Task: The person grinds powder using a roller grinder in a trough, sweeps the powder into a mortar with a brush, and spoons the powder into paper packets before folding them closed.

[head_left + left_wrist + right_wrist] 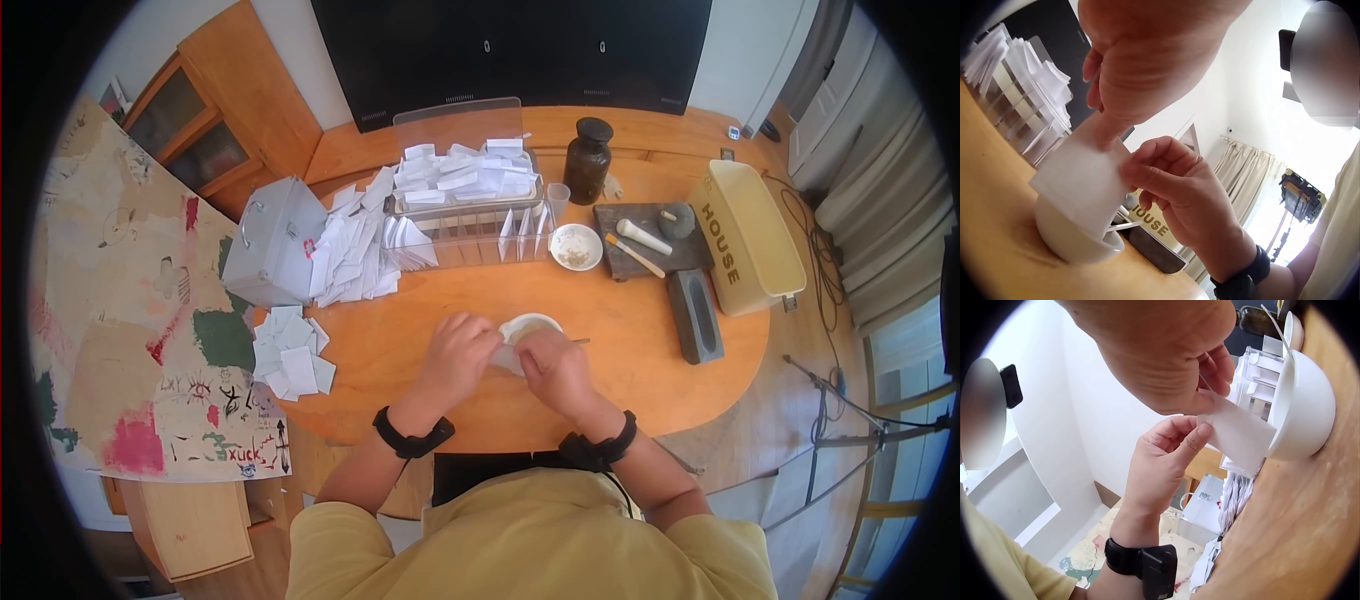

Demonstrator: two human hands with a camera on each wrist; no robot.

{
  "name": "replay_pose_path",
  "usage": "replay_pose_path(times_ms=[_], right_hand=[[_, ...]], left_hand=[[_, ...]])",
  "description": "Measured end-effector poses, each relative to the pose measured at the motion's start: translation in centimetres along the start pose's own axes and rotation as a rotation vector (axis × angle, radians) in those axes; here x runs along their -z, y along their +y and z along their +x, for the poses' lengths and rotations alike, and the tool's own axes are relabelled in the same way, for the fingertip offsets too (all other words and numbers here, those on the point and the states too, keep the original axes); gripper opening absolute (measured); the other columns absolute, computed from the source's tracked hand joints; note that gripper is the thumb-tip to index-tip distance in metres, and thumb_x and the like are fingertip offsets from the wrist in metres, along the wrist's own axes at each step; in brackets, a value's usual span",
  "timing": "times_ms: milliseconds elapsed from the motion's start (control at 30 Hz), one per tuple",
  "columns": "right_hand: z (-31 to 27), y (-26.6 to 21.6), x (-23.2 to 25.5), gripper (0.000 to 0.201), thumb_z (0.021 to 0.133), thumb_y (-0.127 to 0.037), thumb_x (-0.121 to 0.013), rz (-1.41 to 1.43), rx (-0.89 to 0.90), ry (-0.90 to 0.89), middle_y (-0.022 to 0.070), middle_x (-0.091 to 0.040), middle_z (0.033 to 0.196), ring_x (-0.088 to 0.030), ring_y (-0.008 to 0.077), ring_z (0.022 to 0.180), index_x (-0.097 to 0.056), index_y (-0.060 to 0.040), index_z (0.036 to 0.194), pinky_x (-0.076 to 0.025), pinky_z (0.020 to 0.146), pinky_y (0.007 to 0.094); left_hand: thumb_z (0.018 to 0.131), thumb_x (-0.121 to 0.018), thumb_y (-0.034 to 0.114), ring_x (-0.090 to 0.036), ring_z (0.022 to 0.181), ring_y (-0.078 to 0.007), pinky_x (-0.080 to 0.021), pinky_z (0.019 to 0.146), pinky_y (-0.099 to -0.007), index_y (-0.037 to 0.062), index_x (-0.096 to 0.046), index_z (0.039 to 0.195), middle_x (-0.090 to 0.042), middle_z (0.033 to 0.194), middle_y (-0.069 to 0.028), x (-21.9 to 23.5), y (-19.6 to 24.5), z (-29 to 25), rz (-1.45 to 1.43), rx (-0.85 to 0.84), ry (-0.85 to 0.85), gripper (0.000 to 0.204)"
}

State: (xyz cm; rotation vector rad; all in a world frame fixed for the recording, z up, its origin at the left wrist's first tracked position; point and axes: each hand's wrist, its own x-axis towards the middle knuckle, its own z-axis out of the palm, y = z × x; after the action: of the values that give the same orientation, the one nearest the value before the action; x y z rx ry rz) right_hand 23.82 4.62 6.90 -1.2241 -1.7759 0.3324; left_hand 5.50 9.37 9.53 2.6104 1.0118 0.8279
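Observation:
Both hands pinch a small white paper packet (1079, 172) at its upper edge, just in front of a white bowl (1310, 409). My left hand (462, 358) has thumb and fingertips on one side of the packet. Opposite it, my right hand (556, 368) pinches the other side between thumb and bent fingers. In the left wrist view the packet's lower edge overlaps the bowl's rim. A thin utensil handle (1277, 326) sticks out over the far side of the bowl. The packet's inside is hidden.
Ahead stand a clear divided box (470, 248) of paper packets, a dish (577, 247), a brown jar (588, 160), and a board (630, 262) with a pestle (645, 237) and brush. A stone trough (694, 318) and HOUSE bin (750, 240) sit right; packet piles (292, 350) and a metal case (272, 245) left.

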Motion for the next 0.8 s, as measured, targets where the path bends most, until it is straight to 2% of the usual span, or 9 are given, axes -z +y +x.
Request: replay_pose_path(times_ms=[100, 200, 267, 333, 433, 567, 733, 800], right_hand=[[0.2, -0.5, 0.6, 0.019, 0.074, -0.003, -0.071, 0.011, -0.015, 0.09, 0.0128, -0.064, 0.086, -0.063, 0.0322, 0.078, -0.062, -0.005, 0.091, -0.051, 0.066, 0.0382], [-0.2, -0.6, 2.0, 0.021, 0.074, -0.005, -0.072, 0.012, -0.114, 0.144, 0.0124, -0.064, 0.087, -0.062, 0.0297, 0.077, -0.062, -0.0046, 0.093, -0.051, 0.066, 0.0363], [-1.1, 0.0, 2.7, 0.021, 0.075, -0.005, -0.073, 0.008, -0.16, 0.166, 0.0119, -0.064, 0.086, -0.062, 0.0275, 0.075, -0.062, -0.0048, 0.092, -0.051, 0.065, 0.0349], [-1.9, 0.7, 3.3, 0.019, 0.075, -0.005, -0.073, -0.003, -0.174, 0.183, 0.0108, -0.063, 0.084, -0.061, 0.0249, 0.073, -0.062, -0.0048, 0.091, -0.05, 0.06, 0.033], [-2.8, 1.0, 4.2, 0.016, 0.076, -0.004, -0.072, -0.026, -0.213, 0.202, 0.0092, -0.063, 0.081, -0.06, 0.0221, 0.069, -0.062, -0.0045, 0.088, -0.047, 0.052, 0.0307], [-4.0, 1.8, 5.0, 0.013, 0.077, -0.004, -0.071, -0.059, -0.235, 0.237, 0.0077, -0.062, 0.078, -0.06, 0.0202, 0.067, -0.062, -0.0042, 0.085, -0.043, 0.045, 0.0287], [-4.9, 2.2, 5.8, 0.011, 0.079, -0.004, -0.069, -0.077, -0.291, 0.202, 0.0087, -0.063, 0.082, -0.062, 0.018, 0.07, -0.062, -0.0043, 0.087, -0.046, 0.051, 0.026], [-4.9, 2.2, 5.8, 0.011, 0.079, -0.004, -0.069, -0.071, -0.296, 0.202, 0.0088, -0.064, 0.082, -0.063, 0.0181, 0.07, -0.062, -0.0044, 0.087, -0.046, 0.05, 0.0262]], left_hand=[[0.081, -0.067, 0.01, -0.059, 0.083, -0.0293, -0.046, 0.07, -0.0389, 0.0058, -0.064, 0.084, -0.063, 0.085, -0.0089, 0.7, -1.3, 1.5, 0.057, 0.042, -0.127, 0.006], [0.082, -0.066, 0.011, -0.06, 0.074, -0.0309, -0.047, 0.064, -0.0392, 0.0016, -0.06, 0.083, -0.063, 0.079, -0.0117, 2.8, -2.8, 3.8, 0.041, 0.193, -0.135, 0.011], [0.084, -0.065, 0.012, -0.061, 0.066, -0.0299, -0.048, 0.061, -0.039, -0.0004, -0.06, 0.086, -0.064, 0.075, -0.0123, 3.3, -5.1, 6.1, -0.016, 0.271, -0.084, 0.014], [0.085, -0.065, 0.015, -0.063, 0.066, -0.0259, -0.049, 0.061, -0.0361, 0.0006, -0.061, 0.085, -0.066, 0.075, -0.0125, 4.0, -6.3, 8.7, -0.131, 0.378, -0.001, 0.014], [0.084, -0.066, 0.017, -0.064, 0.066, -0.0229, -0.05, 0.062, -0.0345, 0.0009, -0.063, 0.085, -0.067, 0.073, -0.0126, 2.7, -9.3, 12.1, 0.001, 0.38, 0.09, 0.017], [0.081, -0.067, 0.018, -0.064, 0.065, -0.0245, -0.051, 0.063, -0.0345, 0.0004, -0.065, 0.083, -0.066, 0.071, -0.013, 0.7, -10.3, 15.1, 0.007, 0.405, 0.111, 0.018], [0.078, -0.067, 0.017, -0.065, 0.067, -0.0264, -0.051, 0.064, -0.0345, -0.0008, -0.066, 0.083, -0.067, 0.072, -0.0137, -0.9, -10.8, 16.6, 0.049, 0.427, 0.032, 0.019], [0.075, -0.065, 0.015, -0.064, 0.072, -0.0329, -0.051, 0.068, -0.0388, 0.0002, -0.066, 0.08, -0.067, 0.076, -0.0175, -0.9, -10.8, 17.2, 0.059, 0.431, 0.003, 0.016]])
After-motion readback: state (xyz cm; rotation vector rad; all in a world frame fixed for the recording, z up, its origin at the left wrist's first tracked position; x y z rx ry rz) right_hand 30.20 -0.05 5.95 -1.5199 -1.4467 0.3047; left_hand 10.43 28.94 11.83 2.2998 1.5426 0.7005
